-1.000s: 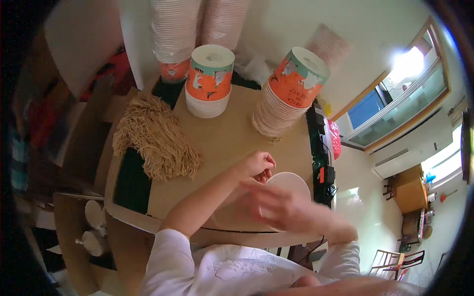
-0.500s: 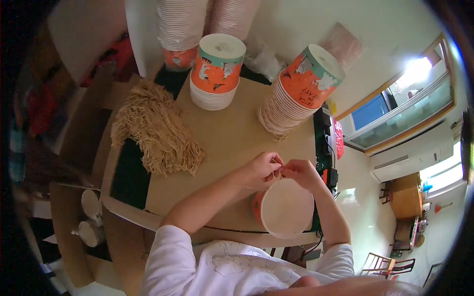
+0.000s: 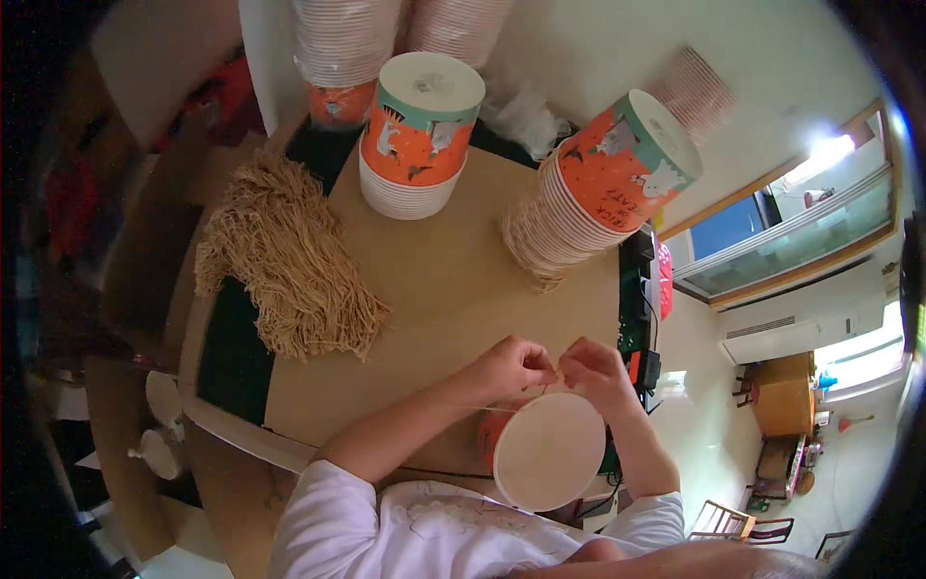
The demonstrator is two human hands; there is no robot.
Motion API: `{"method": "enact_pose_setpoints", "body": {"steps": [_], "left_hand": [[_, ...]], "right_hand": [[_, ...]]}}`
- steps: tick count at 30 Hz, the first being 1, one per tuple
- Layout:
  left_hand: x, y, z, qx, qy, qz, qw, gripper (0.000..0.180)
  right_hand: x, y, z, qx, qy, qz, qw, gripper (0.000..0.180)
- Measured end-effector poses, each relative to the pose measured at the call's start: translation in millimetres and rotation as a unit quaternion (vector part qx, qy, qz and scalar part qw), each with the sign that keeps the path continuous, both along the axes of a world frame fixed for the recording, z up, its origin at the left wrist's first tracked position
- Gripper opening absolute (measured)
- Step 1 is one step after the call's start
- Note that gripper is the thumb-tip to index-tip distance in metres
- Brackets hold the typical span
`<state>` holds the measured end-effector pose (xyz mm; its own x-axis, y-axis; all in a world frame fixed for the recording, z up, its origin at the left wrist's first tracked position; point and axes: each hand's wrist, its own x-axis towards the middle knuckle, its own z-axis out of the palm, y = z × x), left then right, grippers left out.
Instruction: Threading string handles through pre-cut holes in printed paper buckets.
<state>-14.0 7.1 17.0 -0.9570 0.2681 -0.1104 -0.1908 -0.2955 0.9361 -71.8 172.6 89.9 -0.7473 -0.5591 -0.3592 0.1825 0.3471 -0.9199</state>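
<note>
A paper bucket (image 3: pixel 550 452) with an orange side lies near the table's front edge, its pale round face turned up toward me. Just beyond its far rim, my left hand (image 3: pixel 521 367) pinches a thin beige cord (image 3: pixel 490 407), part of which runs back past the bucket. Close against it, the closed fingers of my right hand (image 3: pixel 591 370) pinch at the same cord; its tip is too fine to make out. A thick bundle of beige cords (image 3: pixel 285 261) lies on the cardboard, left of my hands.
Upside-down nested orange buckets form a stack (image 3: pixel 424 135) at the back and another, leaning stack (image 3: pixel 608 179) with cords hanging at its rims. Plastic-wrapped stacks (image 3: pixel 347 48) stand behind. Black power adapters (image 3: pixel 644 369) and cables line the table's right edge. An open cardboard box (image 3: pixel 125 454) sits lower left.
The whole view has shifted a little, so the bucket and both hands appear lower. My hands keep pinching together by the rim, fingers slightly repositioned.
</note>
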Motion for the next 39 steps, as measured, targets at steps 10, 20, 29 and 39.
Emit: {"method": "enact_pose_setpoints", "body": {"steps": [10, 20, 29, 39], "left_hand": [[0, -6, 7, -0.02, 0.02, 0.019, 0.999, 0.013], [2, -2, 7, -0.038, 0.033, 0.018, 0.999, 0.009], [18, -32, 51, -0.177, 0.028, -0.036, 0.983, 0.019], [11, -41, 53, -0.099, 0.025, -0.081, 0.991, 0.017]], "right_hand": [[-25, -7, 25, 0.037, 0.154, 0.161, 0.974, 0.018], [-26, 7, 13, 0.104, 0.217, 0.185, 0.953, 0.005], [-6, -1, 12, 0.157, 0.297, 0.188, 0.923, 0.014], [-4, 6, 4, 0.096, 0.147, 0.187, 0.966, 0.006]]}}
